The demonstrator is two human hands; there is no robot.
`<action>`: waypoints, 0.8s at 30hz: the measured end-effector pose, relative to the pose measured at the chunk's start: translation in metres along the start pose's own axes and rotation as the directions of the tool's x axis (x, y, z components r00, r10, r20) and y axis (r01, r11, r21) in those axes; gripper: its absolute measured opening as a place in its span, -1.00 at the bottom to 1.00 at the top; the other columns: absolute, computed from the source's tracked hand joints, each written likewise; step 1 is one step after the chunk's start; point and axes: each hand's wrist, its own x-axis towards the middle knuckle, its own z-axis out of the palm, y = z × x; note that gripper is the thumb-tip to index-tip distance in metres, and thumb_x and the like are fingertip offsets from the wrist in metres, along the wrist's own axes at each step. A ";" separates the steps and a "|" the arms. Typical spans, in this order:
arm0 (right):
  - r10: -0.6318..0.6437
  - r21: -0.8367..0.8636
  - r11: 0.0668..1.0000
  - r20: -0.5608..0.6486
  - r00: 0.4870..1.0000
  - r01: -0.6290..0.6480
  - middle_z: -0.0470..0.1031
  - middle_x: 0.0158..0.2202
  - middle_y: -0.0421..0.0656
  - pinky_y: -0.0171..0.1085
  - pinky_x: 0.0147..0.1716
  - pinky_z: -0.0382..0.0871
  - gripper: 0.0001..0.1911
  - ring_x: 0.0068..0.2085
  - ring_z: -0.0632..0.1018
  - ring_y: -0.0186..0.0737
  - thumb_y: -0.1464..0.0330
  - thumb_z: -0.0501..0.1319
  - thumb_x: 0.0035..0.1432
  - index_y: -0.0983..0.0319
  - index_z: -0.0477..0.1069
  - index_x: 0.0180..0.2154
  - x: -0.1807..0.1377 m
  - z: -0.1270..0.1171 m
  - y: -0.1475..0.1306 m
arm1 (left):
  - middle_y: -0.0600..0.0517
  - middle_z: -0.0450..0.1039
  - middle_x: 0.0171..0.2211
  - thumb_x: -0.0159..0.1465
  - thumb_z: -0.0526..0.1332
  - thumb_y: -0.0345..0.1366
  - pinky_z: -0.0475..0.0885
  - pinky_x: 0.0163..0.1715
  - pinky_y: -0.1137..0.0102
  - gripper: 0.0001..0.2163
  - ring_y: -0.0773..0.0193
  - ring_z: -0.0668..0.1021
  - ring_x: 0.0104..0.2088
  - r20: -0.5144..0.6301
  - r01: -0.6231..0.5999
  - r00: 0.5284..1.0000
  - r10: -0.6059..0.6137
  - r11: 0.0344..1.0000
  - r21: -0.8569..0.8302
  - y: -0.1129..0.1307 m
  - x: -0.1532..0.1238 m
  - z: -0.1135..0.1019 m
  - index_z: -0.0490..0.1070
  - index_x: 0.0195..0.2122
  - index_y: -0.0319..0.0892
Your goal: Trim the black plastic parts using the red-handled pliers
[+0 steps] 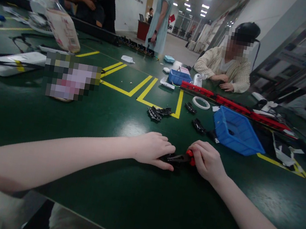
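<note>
My right hand (206,160) is closed around the red handles of a pair of pliers (179,158), whose dark jaws point left. Facing it, my left hand (156,150) grips a small black part (167,157), mostly hidden under the fingers, and the jaws of the pliers reach to it. Beyond my hands lie similar black parts: a pair of them (154,113) past my left hand, and others (198,126) past my right hand, beside a blue bin.
The blue bin (238,138) stands right of centre, with a white ring (201,103) behind it. A long red strip (231,105) crosses the far side. At left are a phone (75,80), a white case (15,62) and a bottle (64,31). A person (227,66) sits opposite.
</note>
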 end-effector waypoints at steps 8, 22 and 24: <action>0.013 0.007 1.000 -0.033 0.999 -0.013 0.49 -0.43 -0.11 -0.24 -0.42 0.33 -0.74 -0.40 0.47 -0.23 0.40 -0.04 0.28 0.24 0.39 -0.34 0.000 0.000 -0.003 | 0.02 0.45 -0.41 0.27 0.07 0.09 0.28 -0.40 0.37 -0.60 0.23 0.49 -0.40 0.001 0.005 1.000 -0.005 1.000 -0.002 -0.003 0.001 0.002 0.35 -0.31 -0.21; 0.040 0.041 0.998 0.007 0.999 -0.040 0.49 -0.35 -0.10 -0.25 -0.41 0.36 -0.72 -0.36 0.48 -0.24 0.34 -0.03 0.29 0.24 0.40 -0.34 -0.004 0.003 0.004 | 0.03 0.47 -0.39 0.28 0.07 0.08 0.27 -0.40 0.37 -0.60 0.23 0.49 -0.38 -0.014 -0.008 1.000 0.007 1.000 -0.023 -0.005 0.001 0.004 0.34 -0.30 -0.21; 0.040 0.048 0.998 -0.004 0.999 -0.039 0.49 -0.36 -0.10 -0.25 -0.41 0.36 -0.72 -0.37 0.48 -0.25 0.34 -0.03 0.29 0.23 0.40 -0.37 -0.004 0.002 0.004 | 0.03 0.47 -0.40 0.28 0.07 0.08 0.27 -0.39 0.37 -0.61 0.22 0.49 -0.38 -0.025 -0.015 1.000 0.014 1.000 -0.028 -0.005 0.001 0.005 0.34 -0.31 -0.20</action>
